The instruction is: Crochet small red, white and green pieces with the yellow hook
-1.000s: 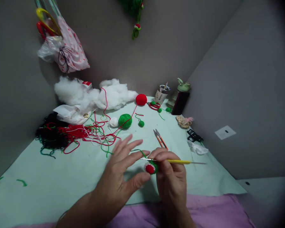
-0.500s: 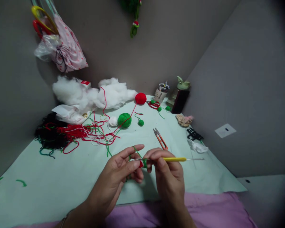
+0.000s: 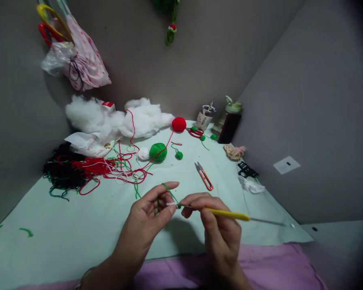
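My left hand (image 3: 151, 217) pinches a small crocheted piece (image 3: 173, 204), which shows white and green stitches; most of it is hidden by the fingers. Green yarn (image 3: 171, 192) runs over the raised left index finger down to the piece. My right hand (image 3: 219, 223) is closed round a crochet hook (image 3: 228, 213) with a yellow handle. The hook's tip meets the green stitches between the two hands, and its other metal end sticks out to the right. Behind the hands lie orange thread snips (image 3: 204, 176) and a green yarn ball (image 3: 158, 152).
White stuffing (image 3: 145, 119) is heaped along the wall beside a red yarn ball (image 3: 179, 125). Tangled black, red and green yarn (image 3: 93, 167) covers the left side. A cup of pens (image 3: 204, 118), a phone (image 3: 229, 128) and a bottle (image 3: 233, 105) stand at the back right.
My right hand has shifted slightly right and down, and the hook now tilts with its free end lower. The crocheted piece has turned; its red part no longer shows.
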The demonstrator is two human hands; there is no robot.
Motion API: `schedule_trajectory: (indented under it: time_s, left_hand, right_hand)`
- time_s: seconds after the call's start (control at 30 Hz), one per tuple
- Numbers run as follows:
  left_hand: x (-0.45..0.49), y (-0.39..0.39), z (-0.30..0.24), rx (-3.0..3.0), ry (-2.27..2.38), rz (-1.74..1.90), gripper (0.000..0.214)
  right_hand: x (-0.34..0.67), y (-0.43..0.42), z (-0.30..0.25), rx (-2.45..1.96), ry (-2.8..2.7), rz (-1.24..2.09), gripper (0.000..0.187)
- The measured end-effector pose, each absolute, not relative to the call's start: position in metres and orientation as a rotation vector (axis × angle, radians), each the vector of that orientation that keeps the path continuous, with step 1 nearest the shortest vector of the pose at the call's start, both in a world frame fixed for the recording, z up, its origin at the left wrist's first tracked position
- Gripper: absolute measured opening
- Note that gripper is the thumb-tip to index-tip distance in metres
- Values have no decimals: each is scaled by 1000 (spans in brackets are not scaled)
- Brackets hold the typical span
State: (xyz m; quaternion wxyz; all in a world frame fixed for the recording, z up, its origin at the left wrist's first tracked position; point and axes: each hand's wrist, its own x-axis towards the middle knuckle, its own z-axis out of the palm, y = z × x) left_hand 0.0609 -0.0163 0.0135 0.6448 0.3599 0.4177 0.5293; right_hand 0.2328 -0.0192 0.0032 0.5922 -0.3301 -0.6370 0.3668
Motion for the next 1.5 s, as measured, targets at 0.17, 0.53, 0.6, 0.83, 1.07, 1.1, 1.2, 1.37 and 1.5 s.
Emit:
schedule_trajectory:
  time_s: [0.17, 0.53, 0.6, 0.83, 1.07, 1.1, 1.2, 1.37, 1.5]
  left_hand:
    - [67, -21, 11, 840, 1017, 1329, 30]
    - [62, -13, 21, 557, 821, 1173, 45]
    - [63, -15, 18, 638, 827, 1178, 42]
    - [65, -16, 12, 677, 851, 1182, 43]
    - [62, -8, 11, 366, 797, 1099, 43]
    - [62, -8, 10, 383, 828, 1124, 42]
    - [63, -10, 12, 490, 856, 1162, 40]
    - [68, -13, 15, 569, 843, 1192, 21]
    - [68, -14, 14, 591, 838, 1191, 17]
  right_hand:
    - [231, -21, 1, -814, -1929, 266, 37]
    - [226, -20, 4, -765, -1323, 883, 25]
    - [223, -17, 5, -763, -1337, 915, 23]
    - [222, -27, -4, -928, -1653, 514, 38]
    - [228, -24, 1, -867, -1400, 614, 29]
    - [228, -22, 2, -820, -1311, 725, 27]
    - [228, -17, 4, -727, -1260, 948, 22]
    - [228, -21, 0, -750, -1285, 898, 22]
    - [228, -24, -2, -756, -1312, 881, 22]
